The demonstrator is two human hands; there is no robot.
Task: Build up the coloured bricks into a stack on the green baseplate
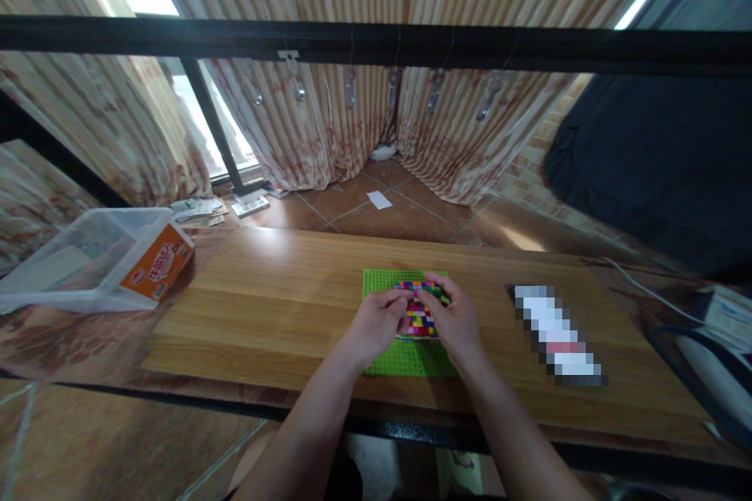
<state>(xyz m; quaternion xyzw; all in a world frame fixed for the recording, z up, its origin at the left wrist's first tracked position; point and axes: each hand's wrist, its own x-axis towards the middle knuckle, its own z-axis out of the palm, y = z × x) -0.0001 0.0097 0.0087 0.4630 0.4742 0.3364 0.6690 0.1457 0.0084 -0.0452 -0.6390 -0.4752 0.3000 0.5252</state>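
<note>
A green studded baseplate [405, 360] lies on the wooden tabletop in front of me. On it rests a low block of many-coloured toy bricks [421, 322], stacked in rows. My left hand [379, 322] grips the block from the left, thumb and fingers bent over its upper part. From the right, my right hand [459, 322] closes around the block's other side, with its thumb on the top near the left fingers and its other fingers reaching round the far edge. Both hands partly cover the bricks. Whether a loose brick sits between the fingertips is hidden.
A clear plastic bin [88, 293] with an orange label stands at the left. A blurred-out, phone-shaped object [555, 337] lies right of the baseplate. A black bar [376, 43] crosses ahead, hung with small hooks. A white cable [652, 293] runs along the right side.
</note>
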